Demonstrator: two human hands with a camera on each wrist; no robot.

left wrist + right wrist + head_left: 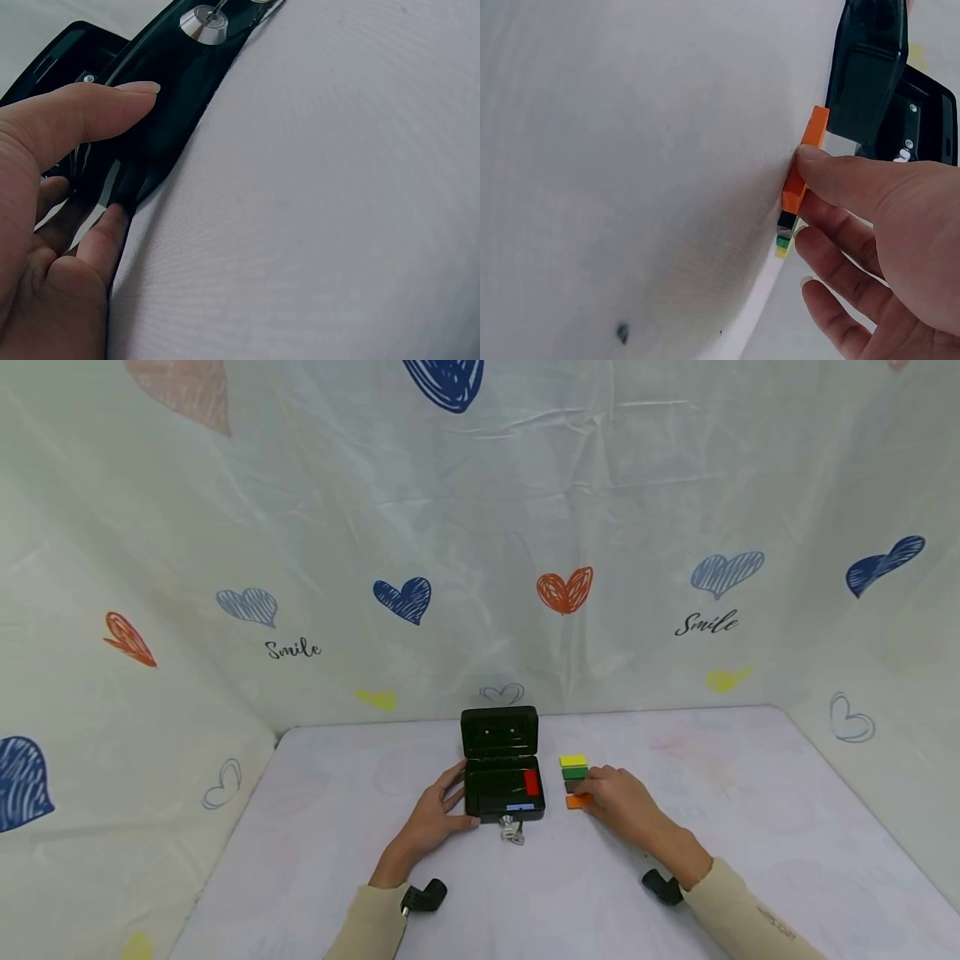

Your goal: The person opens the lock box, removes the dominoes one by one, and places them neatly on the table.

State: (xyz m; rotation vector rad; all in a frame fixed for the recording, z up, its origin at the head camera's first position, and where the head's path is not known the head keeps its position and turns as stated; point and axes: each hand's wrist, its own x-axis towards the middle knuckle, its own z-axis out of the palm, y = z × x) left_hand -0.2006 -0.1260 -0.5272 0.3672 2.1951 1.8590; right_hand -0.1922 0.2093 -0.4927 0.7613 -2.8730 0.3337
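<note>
A black cash box [491, 817] stands with its lid [499, 732] raised. My left hand [429, 822] holds its left front corner, the thumb against the front wall and the fingers along the left side. Inside the box lie a red block [532, 782] and a pale blue block [520, 807]. To the right of the box, my right hand [626, 806] pinches an orange block [805, 161] close over the table. Just beyond it a dark grey block [573, 785], a green block [574, 772] and a yellow block [573, 760] lie in a row.
Keys [513, 833] hang from the silver lock [204, 25] on the box's front. A white cloth covers the table [315, 860]. Behind it hangs a white sheet [465, 643] with printed hearts. Each wrist wears a black camera.
</note>
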